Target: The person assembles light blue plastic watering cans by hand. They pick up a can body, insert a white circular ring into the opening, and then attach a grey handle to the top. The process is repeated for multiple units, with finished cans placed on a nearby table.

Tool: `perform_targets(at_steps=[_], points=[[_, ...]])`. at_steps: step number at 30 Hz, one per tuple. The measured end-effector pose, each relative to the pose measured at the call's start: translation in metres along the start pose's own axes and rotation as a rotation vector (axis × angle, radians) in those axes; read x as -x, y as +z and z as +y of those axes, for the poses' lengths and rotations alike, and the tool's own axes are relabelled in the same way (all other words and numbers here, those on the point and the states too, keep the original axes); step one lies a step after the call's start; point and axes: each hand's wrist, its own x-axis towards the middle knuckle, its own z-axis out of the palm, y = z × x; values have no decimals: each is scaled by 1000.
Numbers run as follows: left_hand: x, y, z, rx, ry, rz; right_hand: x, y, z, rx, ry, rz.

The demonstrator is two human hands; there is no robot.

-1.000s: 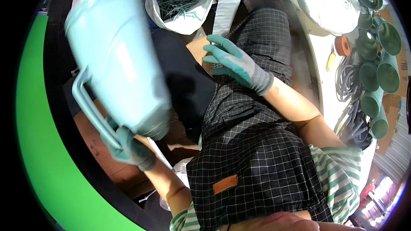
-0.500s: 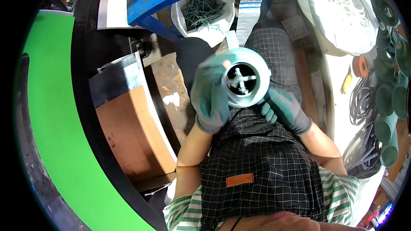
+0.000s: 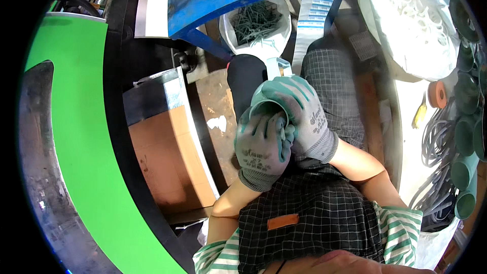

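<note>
A pale green, round, hollow plastic housing [image 3: 257, 95] is held over my lap, with a squared loop [image 3: 279, 66] jutting from its far side. My right hand [image 3: 299, 111], in a grey and green work glove, wraps over its top and right side. My left hand [image 3: 263, 142], gloved the same way, grips the near left side with its fingers bent at the rim of the opening. Both hands are closed and touch each other. The inside of the housing is mostly hidden by the fingers.
Beyond my knees, a white bucket [image 3: 237, 43] of dark green strips stands beneath a blue bench [image 3: 203, 12]. Rightward are a bag of white rings [image 3: 413, 25], an orange roll [image 3: 437, 94], grey tubing [image 3: 439, 142] and green cups [image 3: 464, 172]. A cardboard box [image 3: 170, 157] lies left.
My right hand has moved from below the housing up over its top and right side. The opening has tilted, and the cross-shaped piece seen inside earlier is now hidden.
</note>
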Motion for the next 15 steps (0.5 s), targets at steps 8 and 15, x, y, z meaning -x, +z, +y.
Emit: perform_targets(at_steps=[8, 15], points=[[3, 10, 0, 184, 109, 187, 2, -10, -1, 36, -2, -35], [-10, 8, -14, 309, 311, 14, -7, -36, 4, -160, -6, -61]])
